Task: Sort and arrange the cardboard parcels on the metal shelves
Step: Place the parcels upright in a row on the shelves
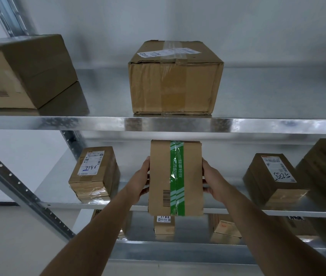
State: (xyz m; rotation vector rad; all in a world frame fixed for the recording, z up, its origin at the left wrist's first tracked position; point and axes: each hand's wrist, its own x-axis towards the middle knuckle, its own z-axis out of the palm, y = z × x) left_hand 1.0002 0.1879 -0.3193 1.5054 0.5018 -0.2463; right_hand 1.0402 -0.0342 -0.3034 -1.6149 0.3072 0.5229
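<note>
**Green-taped parcel held at the middle shelf**

Both forearms reach up from the bottom edge. From the head camera, the left hand and right hand grasp a cardboard parcel with green tape by its two long sides, thumbs on its top face, fingers curled underneath. It sits between the palms, over the front edge of the middle shelf. Left of the left fingers lies a parcel marked 1786; right of the right fingers, one marked 57295. Above the fingers, on the top shelf, stand a large taped box and, further left, a tilted box.
</note>
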